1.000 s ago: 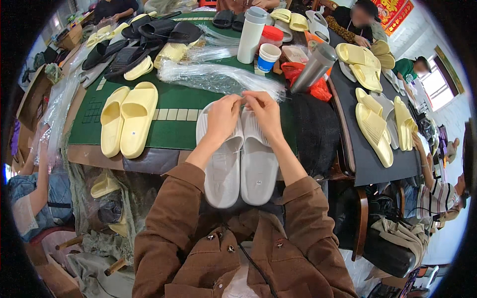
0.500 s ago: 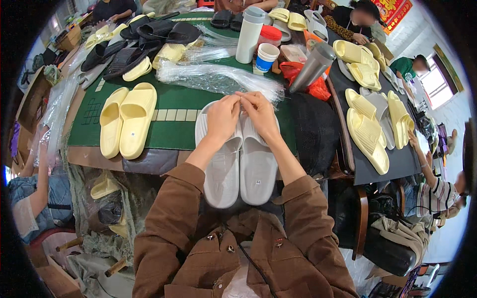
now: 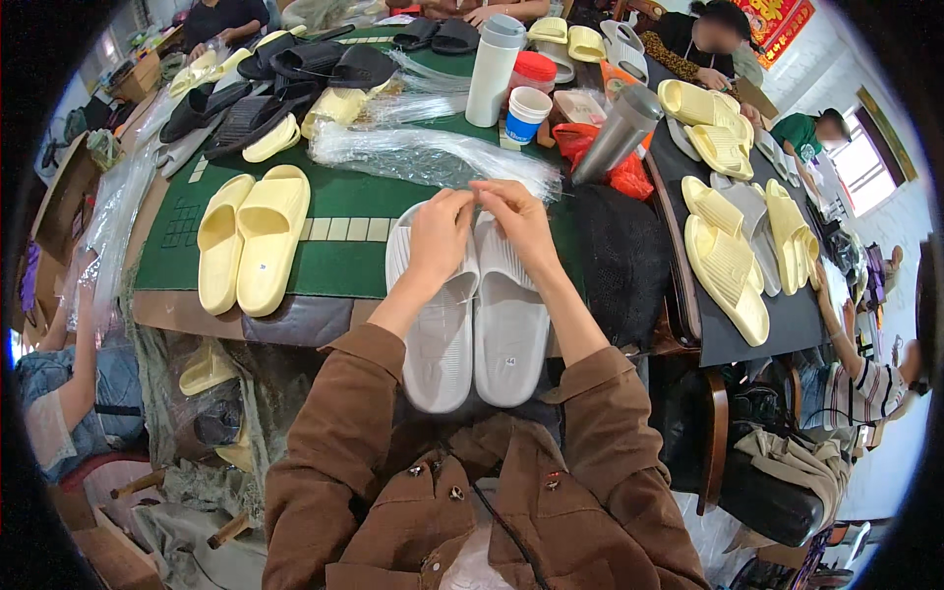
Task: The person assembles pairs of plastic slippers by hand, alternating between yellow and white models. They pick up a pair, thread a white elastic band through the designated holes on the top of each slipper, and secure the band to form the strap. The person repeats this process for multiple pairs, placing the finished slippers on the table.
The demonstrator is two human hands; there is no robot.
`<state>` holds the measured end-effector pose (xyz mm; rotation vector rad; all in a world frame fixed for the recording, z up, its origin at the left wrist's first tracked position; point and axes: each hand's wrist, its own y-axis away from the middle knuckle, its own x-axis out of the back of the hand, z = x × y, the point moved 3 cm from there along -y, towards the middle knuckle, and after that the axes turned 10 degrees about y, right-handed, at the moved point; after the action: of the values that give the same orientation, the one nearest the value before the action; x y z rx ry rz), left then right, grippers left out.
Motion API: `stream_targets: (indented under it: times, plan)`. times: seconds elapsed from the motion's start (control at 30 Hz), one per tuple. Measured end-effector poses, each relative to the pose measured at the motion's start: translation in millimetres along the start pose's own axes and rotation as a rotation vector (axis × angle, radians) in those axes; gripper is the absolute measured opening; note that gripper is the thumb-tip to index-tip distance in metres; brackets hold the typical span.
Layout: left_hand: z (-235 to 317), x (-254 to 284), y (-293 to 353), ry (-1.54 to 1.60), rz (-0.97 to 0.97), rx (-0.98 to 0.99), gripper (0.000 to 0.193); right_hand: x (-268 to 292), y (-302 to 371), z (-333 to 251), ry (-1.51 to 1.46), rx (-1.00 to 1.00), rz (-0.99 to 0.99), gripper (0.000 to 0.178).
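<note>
A pair of grey slide slippers (image 3: pixel 511 352) lies side by side at the table's near edge, soles down, heels toward me. Over their toe ends, my left hand (image 3: pixel 440 228) and my right hand (image 3: pixel 517 222) meet with fingertips pinched together. Whatever the fingertips hold is too small to make out. A thin clear strand shows between the two straps. Just beyond my hands lies a bundle of clear plastic strips (image 3: pixel 423 155). To the left, a pair of pale yellow slides (image 3: pixel 267 246) rests on the green mat (image 3: pixel 339 265).
Black slides (image 3: pixel 251 120) are heaped at the far left. A white bottle (image 3: pixel 495 79), a paper cup (image 3: pixel 528 113), a steel tumbler (image 3: pixel 619 136) and a red bag (image 3: pixel 629 175) stand beyond my right hand. More yellow slides (image 3: pixel 723 258) cover the right-hand table. Several people work around.
My hands stay pinched together over the grey slippers, with only a slight shift of the fingers. At the far side, the small pair of black slides has moved a little left.
</note>
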<state>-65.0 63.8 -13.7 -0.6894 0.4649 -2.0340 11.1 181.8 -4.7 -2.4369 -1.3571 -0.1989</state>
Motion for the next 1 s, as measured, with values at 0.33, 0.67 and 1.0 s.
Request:
stream_targets:
  times: [0.33, 0.67, 1.0]
  plan:
    - [14, -1, -2, 0.016, -0.011, 0.031, 0.036, 8, 3, -14, 0.153, 0.184, 0.224, 0.027]
    - [-12, -4, 0, -0.050, -0.077, 0.104, 0.042, 143, 42, -62, -0.258, 0.176, 0.554, 0.029]
    - [-3, -7, 0, -0.041, -0.123, 0.142, 0.026, 370, 154, -30, 0.827, -0.102, 0.943, 0.028]
